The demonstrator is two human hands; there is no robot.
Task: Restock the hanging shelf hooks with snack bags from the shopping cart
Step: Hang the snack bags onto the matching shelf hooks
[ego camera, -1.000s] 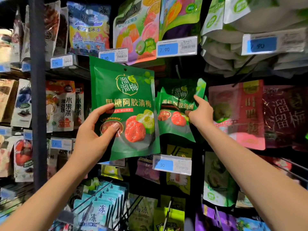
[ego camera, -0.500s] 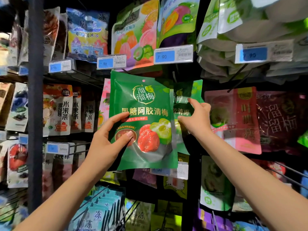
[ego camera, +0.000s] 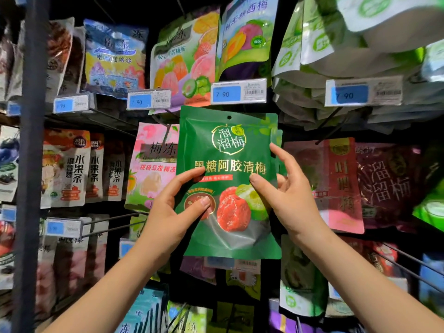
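Observation:
I hold a green snack bag [ego camera: 228, 150] with gold lettering and a plum picture upright in front of the hanging display. My left hand [ego camera: 173, 212] grips its lower left edge, thumb on the front. My right hand [ego camera: 288, 195] holds the right edge, thumb on the front and fingers behind. A small punched hole shows at the bag's top centre. Another green bag's edge [ego camera: 279, 140] peeks out just behind it on the right. The hook itself is hidden behind the bag.
Snack bags hang all around: a pink jelly bag [ego camera: 153, 169] to the left, red bags [ego camera: 336, 183] to the right, pale green bags [ego camera: 336, 56] above right. Blue price tags [ego camera: 237, 92] line the hooks. A dark upright post [ego camera: 31, 164] stands at the left. Bare hook rods [ego camera: 108, 224] jut out lower left.
My left hand carried the green bag rightward until it covers the hanging green bag. My right hand left that hanging bag and took the right edge of the one I hold.

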